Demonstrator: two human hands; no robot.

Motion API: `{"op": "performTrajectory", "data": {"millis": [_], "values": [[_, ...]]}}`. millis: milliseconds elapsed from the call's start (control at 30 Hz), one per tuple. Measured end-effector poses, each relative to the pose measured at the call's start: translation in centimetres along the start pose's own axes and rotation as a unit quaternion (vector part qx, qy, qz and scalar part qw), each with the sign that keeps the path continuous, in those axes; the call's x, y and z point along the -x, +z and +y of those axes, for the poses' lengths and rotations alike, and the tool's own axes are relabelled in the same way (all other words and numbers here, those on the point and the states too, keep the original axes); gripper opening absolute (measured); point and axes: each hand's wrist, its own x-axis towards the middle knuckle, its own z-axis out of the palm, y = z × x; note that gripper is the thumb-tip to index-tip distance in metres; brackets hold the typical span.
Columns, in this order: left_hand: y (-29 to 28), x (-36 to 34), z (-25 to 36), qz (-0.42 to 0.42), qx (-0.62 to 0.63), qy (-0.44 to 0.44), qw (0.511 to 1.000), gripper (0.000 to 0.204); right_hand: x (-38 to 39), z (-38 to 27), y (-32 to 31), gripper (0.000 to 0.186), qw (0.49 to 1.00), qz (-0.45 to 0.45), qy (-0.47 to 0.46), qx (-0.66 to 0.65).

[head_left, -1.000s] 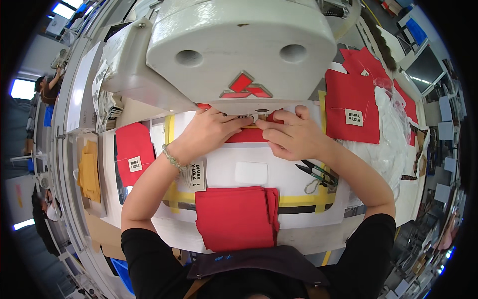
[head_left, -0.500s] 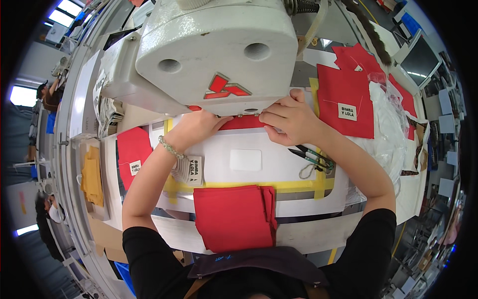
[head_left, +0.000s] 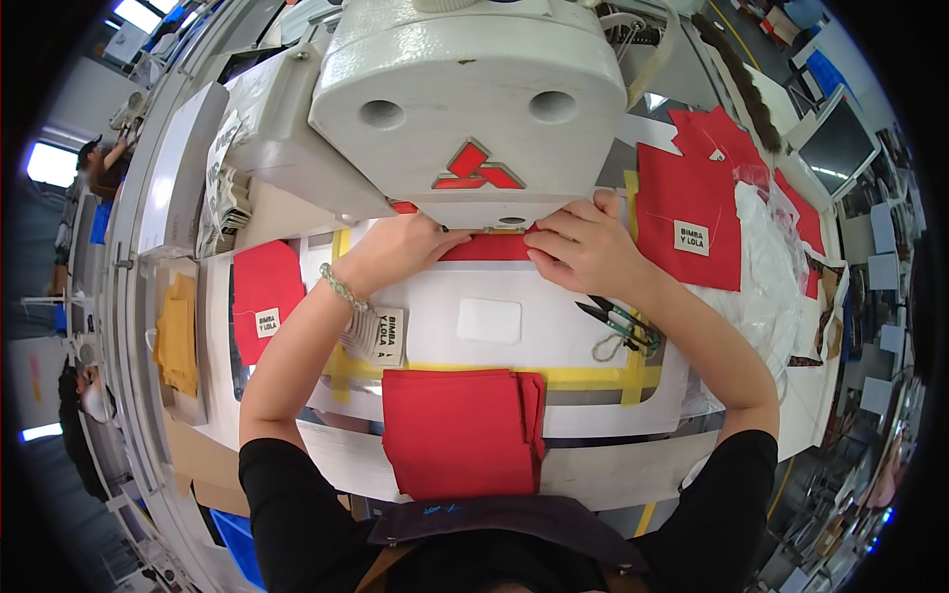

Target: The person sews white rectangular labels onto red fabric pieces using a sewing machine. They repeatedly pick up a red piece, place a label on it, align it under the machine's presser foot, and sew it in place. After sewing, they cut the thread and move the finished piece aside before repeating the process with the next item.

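Note:
Under the white sewing machine head, a piece of red fabric lies on the white work plate. My left hand, with a beaded bracelet at the wrist, has its fingers closed at the fabric's left end; some fingertips are hidden by the machine. At the right end, my right hand pinches the fabric between thumb and fingers. The machine's head covers the fabric's far part and the needle area. Below the right hand rest dark green thread snips with a cord loop.
A stack of red fabric pieces lies at the near edge. Small printed labels fan out beside my left wrist. Labelled red pieces lie left and right, the latter by crumpled clear plastic. A tray holds yellow pieces.
The view has shifted slightly, so the machine head appears farther right. My right thumb and fingers have drawn closer together on the fabric's right end. My left hand stays at the left end.

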Motion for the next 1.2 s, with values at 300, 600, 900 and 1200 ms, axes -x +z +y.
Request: {"op": "performTrajectory", "data": {"millis": [300, 600, 900, 1200], "values": [[-2.4, 2.0, 2.3, 0.09, -0.072, 0.061, 0.991, 0.029, 2.0, -2.2, -5.5, 0.022, 0.984, -0.138, 0.105, 0.029], [-2.4, 2.1, 3.7, 0.076, -0.122, 0.121, 0.982, 0.03, 2.2, -2.4, -6.2, 0.022, 0.976, -0.181, 0.115, 0.037], [-2.0, 1.8, 3.6, 0.103, -0.097, 0.148, 0.979, 0.026, 2.1, -1.9, -5.2, 0.014, 0.98, -0.175, 0.077, 0.054], [1.0, 1.1, 5.4, 0.222, -0.146, 0.164, 0.95, 0.012, 1.3, -2.5, -4.4, 0.015, 0.968, -0.048, 0.231, -0.081]]}}
